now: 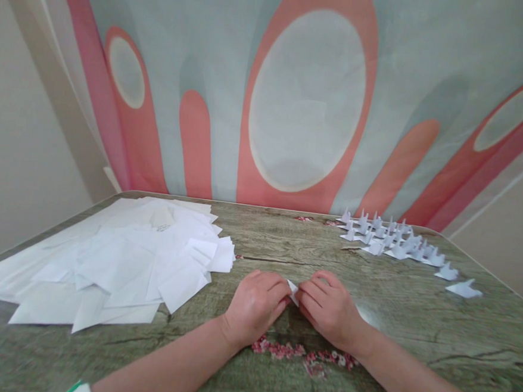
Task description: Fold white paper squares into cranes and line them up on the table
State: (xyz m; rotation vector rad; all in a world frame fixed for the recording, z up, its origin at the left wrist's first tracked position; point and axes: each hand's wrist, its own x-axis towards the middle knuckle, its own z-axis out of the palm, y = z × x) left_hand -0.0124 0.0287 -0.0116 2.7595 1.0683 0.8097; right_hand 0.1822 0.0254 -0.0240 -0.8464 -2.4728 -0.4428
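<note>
Between my two hands is a small folded piece of white paper (293, 290), held just above the table near the middle of the head view. My left hand (258, 303) grips its left side with the fingers closed. On the other side my right hand (328, 305) pinches the right part. Fingers cover most of the paper, so its folded shape is hard to make out. Several white folded paper cranes (390, 238) stand in loose rows at the back right, the nearest one (464, 288) apart from the others.
A wide, messy pile of white paper sheets (117, 263) spreads over the left side of the wood-patterned table (268, 232). Pink flower prints (282, 350) mark the tabletop in front of me. Behind the table's far edge hangs a grey and coral patterned backdrop (227, 86).
</note>
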